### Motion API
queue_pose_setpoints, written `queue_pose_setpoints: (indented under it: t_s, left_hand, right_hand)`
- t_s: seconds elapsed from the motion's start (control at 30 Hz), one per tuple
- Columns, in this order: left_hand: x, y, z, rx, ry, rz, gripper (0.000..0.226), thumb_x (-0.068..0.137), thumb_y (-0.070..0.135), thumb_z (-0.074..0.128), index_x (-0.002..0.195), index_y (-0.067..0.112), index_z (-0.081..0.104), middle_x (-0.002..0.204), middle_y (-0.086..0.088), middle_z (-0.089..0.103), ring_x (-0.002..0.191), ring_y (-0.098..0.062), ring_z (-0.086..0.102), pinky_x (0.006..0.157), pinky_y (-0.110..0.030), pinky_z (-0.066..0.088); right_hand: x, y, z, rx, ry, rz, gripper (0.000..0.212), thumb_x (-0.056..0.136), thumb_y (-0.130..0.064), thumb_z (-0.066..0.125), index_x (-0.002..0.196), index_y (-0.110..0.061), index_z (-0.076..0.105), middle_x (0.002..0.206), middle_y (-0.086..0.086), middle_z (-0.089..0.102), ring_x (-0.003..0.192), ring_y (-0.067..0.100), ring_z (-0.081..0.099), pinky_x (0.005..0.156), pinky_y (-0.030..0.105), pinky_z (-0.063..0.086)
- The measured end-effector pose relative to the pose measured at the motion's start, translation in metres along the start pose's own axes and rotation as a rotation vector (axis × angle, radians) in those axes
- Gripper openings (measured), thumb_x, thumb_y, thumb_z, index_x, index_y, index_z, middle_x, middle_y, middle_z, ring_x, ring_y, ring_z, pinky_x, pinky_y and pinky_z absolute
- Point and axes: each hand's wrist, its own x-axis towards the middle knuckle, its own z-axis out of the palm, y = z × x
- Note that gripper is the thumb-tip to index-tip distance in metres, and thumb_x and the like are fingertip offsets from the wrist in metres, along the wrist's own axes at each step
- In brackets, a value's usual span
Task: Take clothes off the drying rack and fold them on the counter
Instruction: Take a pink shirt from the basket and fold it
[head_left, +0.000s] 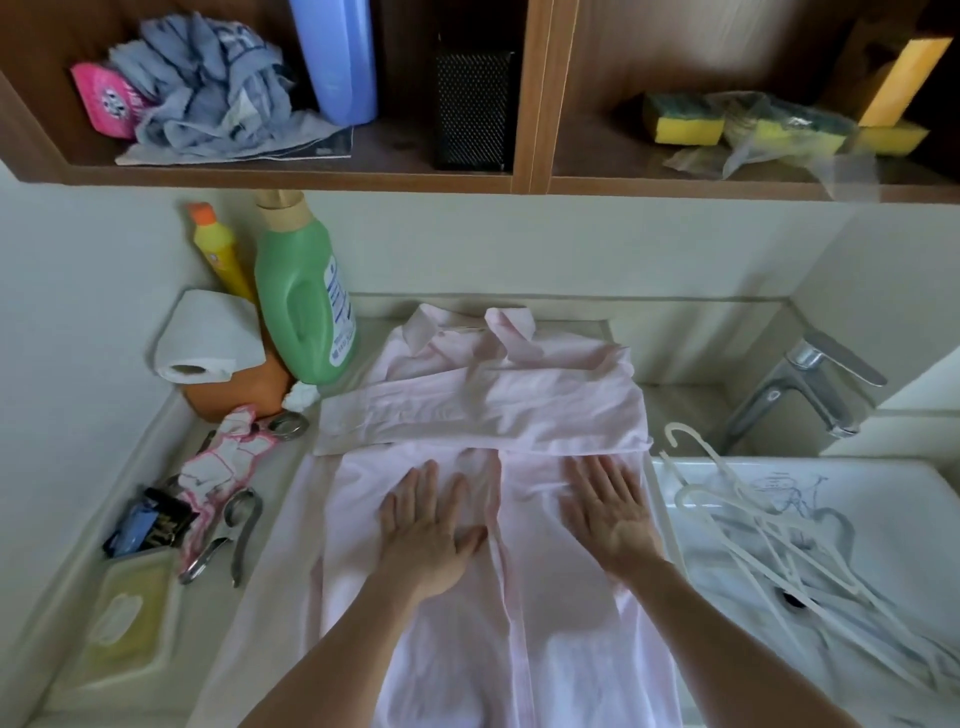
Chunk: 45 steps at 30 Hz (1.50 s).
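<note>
Lying flat on the counter (283, 467), the pink shirt (498, 410) is stretching away from the person, with its collar at the far end by the wall and one sleeve folded across the chest. Both hands are resting on the shirt's front below that sleeve, well apart. The left hand (431, 525) and the right hand (608, 509) are each lying with straight, spread fingers, gripping nothing, one on either side of the button strip.

Clutter is crowding the shirt's left side. A green detergent bottle (306, 306) is standing just beside the shoulder. A yellow bottle (218, 254), a paper roll (208, 338) and an orange tub (244, 395) are sitting behind and beside it. Nearer, a pink-edged cloth (223, 457), metal clips (234, 535) and a wipes pack (130, 608) are lining the counter near the shirt's left edge.

On the right, the shirt's edge is running along the rim of the sink (883, 493), where white hangers (727, 509) are lying tangled in the basin below the tap (810, 384).

Overhead, a wooden shelf (530, 93) is hanging above the collar end, holding a grey rag (208, 88), a blue bottle (337, 57) and sponges (680, 119). Open room is showing only over the shirt itself.
</note>
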Motion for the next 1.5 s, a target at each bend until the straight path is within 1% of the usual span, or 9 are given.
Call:
queue_pose_setpoints:
  t_s: [0.17, 0.27, 0.43, 0.6, 0.73, 0.97, 1.17, 1.37, 1.5]
  left_hand:
    - [-0.001, -0.032, -0.026, -0.373, 0.033, 0.114, 0.051, 0.092, 0.053, 0.057, 0.139, 0.053, 0.038, 0.162, 0.006, 0.012, 0.152, -0.022, 0.016, 0.120, -0.044, 0.024]
    - [-0.027, -0.077, -0.039, -0.647, 0.462, 0.023, 0.039, 0.091, 0.005, 0.061, 0.113, 0.037, 0.059, 0.125, -0.001, 0.052, 0.104, -0.021, 0.063, 0.091, -0.040, 0.053]
    - [-0.069, -0.141, -0.032, -0.356, 0.425, -0.381, 0.051, 0.082, 0.007, 0.066, 0.131, 0.006, 0.050, 0.127, -0.019, 0.051, 0.113, -0.037, 0.055, 0.086, -0.042, 0.048]
    - [-0.094, -0.141, -0.033, -0.206, 0.174, -0.477, 0.048, 0.088, 0.028, 0.065, 0.130, 0.010, 0.052, 0.115, -0.009, 0.064, 0.106, -0.027, 0.064, 0.081, -0.033, 0.052]
    - [-0.099, -0.144, -0.063, -0.132, 0.243, -0.462, 0.020, 0.093, 0.025, 0.048, 0.109, 0.016, 0.056, 0.101, -0.004, 0.064, 0.095, -0.025, 0.064, 0.069, -0.030, 0.045]
    - [-0.102, -0.165, -0.154, -0.629, 0.474, -0.355, 0.009, 0.096, 0.025, 0.055, 0.102, 0.019, 0.060, 0.102, -0.003, 0.065, 0.087, -0.023, 0.063, 0.067, -0.031, 0.046]
    - [-0.110, -0.151, -0.213, -0.911, 0.470, -0.135, 0.011, 0.096, 0.021, 0.063, 0.098, 0.019, 0.074, 0.080, -0.007, 0.066, 0.078, -0.018, 0.058, 0.070, -0.024, 0.040]
    - [-0.100, -0.152, -0.228, -1.070, 0.445, -0.139, 0.012, 0.094, 0.017, 0.068, 0.092, 0.022, 0.078, 0.102, 0.002, 0.075, 0.105, -0.018, 0.066, 0.100, -0.035, 0.049]
    - [-0.096, -0.146, -0.235, -1.490, 0.381, -0.212, 0.015, 0.097, 0.010, 0.060, 0.098, 0.014, 0.074, 0.109, -0.010, 0.072, 0.096, -0.020, 0.067, 0.084, -0.029, 0.054]
  right_hand:
    - [0.018, 0.009, -0.006, -0.030, -0.117, -0.002, 0.073, 0.096, -0.064, 0.010, 0.156, -0.025, 0.025, 0.160, 0.004, 0.029, 0.149, 0.026, 0.024, 0.122, 0.041, 0.007]
    - [0.056, 0.009, -0.031, 0.000, -0.318, 0.078, 0.069, 0.091, -0.063, 0.030, 0.149, -0.026, 0.037, 0.153, 0.001, 0.040, 0.142, 0.023, 0.035, 0.118, 0.037, 0.024]
    - [0.102, -0.088, -0.096, 0.032, 0.008, 0.055, 0.035, 0.099, -0.038, 0.043, 0.092, -0.012, 0.065, 0.093, 0.012, 0.070, 0.089, 0.034, 0.067, 0.066, 0.033, 0.043]
    - [0.094, -0.174, -0.066, 0.075, -0.297, -0.273, 0.061, 0.099, -0.045, 0.047, 0.154, -0.027, 0.027, 0.164, 0.003, 0.016, 0.149, 0.025, 0.020, 0.115, 0.045, 0.026]
    - [0.085, -0.156, -0.036, -0.008, -0.538, -0.198, 0.070, 0.101, -0.054, 0.035, 0.158, -0.028, 0.003, 0.166, -0.001, -0.005, 0.153, 0.019, -0.001, 0.122, 0.041, 0.004]
    - [0.104, -0.150, -0.049, -0.018, -0.593, -0.125, 0.072, 0.096, -0.049, 0.051, 0.156, -0.020, 0.022, 0.162, 0.006, 0.020, 0.147, 0.027, 0.024, 0.120, 0.040, 0.024]
    - [0.080, -0.220, -0.081, 0.382, -0.023, -0.513, 0.069, 0.092, -0.022, 0.055, 0.155, -0.021, 0.026, 0.164, -0.002, 0.017, 0.147, 0.021, 0.025, 0.114, 0.034, 0.029]
    - [0.075, -0.212, -0.053, 0.060, -0.563, -0.348, 0.082, 0.099, -0.048, 0.047, 0.158, -0.020, -0.003, 0.166, -0.002, -0.007, 0.153, 0.021, 0.000, 0.121, 0.050, 0.017]
    - [0.063, -0.202, -0.048, 0.225, -0.595, -0.330, 0.103, 0.088, -0.050, 0.066, 0.158, -0.016, -0.001, 0.165, 0.007, 0.007, 0.151, 0.027, 0.016, 0.118, 0.047, 0.027]
